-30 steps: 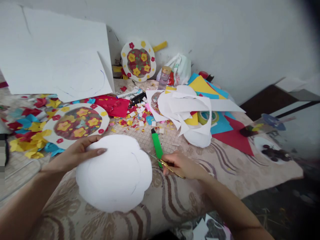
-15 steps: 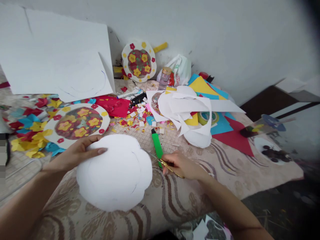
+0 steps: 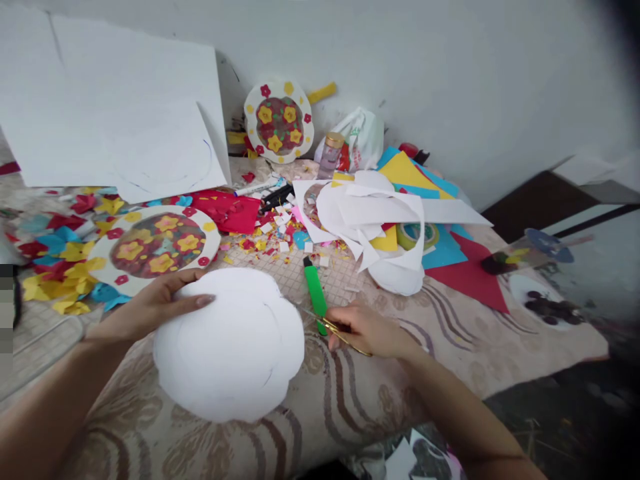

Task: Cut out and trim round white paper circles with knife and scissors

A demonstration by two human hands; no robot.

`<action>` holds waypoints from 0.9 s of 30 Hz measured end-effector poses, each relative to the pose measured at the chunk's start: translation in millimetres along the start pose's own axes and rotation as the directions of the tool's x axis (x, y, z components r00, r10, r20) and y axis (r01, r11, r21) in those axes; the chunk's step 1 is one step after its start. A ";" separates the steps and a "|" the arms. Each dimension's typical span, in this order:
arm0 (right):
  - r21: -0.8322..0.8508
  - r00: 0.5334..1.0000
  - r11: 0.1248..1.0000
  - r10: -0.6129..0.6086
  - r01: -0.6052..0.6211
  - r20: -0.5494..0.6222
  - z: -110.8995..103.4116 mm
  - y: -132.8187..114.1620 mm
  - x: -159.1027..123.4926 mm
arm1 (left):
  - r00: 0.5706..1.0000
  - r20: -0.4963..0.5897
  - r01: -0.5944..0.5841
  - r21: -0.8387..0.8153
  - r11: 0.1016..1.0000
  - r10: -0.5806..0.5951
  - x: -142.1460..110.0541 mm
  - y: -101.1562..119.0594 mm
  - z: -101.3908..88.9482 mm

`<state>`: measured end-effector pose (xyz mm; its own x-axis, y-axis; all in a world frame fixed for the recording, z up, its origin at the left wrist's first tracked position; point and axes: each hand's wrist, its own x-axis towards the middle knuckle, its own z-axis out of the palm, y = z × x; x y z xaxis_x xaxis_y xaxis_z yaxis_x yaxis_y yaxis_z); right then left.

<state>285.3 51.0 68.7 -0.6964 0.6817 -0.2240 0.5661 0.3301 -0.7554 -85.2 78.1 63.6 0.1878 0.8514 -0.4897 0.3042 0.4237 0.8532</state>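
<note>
My left hand (image 3: 173,300) pinches the upper left edge of a white scalloped paper cutout (image 3: 230,353), thumb on top and fingers behind. Faint pencil-like arcs mark the paper's right side. In my right hand (image 3: 357,327) are gold-handled scissors (image 3: 333,327), fingers wrapped round the handles. Their blades point left at a notch in the paper's upper right edge. Just behind the scissors lies a green utility knife (image 3: 314,290) on the cloth. A round white frame (image 3: 97,260) with paper flowers lies beyond my left hand.
A second flowered frame (image 3: 251,133) leans against the wall near a gold-lidded jar (image 3: 330,157). White paper offcuts (image 3: 395,207), coloured sheets (image 3: 470,280) and a tape roll (image 3: 429,237) lie at right. Folded paper flowers (image 3: 83,273) heap at left. Large white boards (image 3: 110,100) stand behind.
The scissors and my right hand have shifted very slightly right, away from the paper's edge. My left hand and the white paper stay in place.
</note>
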 end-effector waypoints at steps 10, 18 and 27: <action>-0.020 1.000 1.000 0.004 -0.004 -0.017 0.4 -1.6 1.6 | 1.000 -0.015 0.009 0.005 1.000 -0.009 -1.1 2.6 1.3; -0.003 0.999 1.000 0.020 -0.020 -0.041 2.4 -1.0 2.6 | 0.999 -0.047 0.010 0.012 1.000 -0.010 -2.2 4.3 3.0; 0.052 0.988 0.997 0.055 -0.048 -0.147 10.2 9.6 5.9 | 1.000 0.016 0.003 -0.014 1.000 -0.003 -2.1 3.5 2.9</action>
<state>282.1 51.6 53.8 -0.5915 0.7877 -0.1721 0.5751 0.2625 -0.7748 -81.7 76.9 67.1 0.2016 0.8451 -0.4952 0.2919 0.4308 0.8540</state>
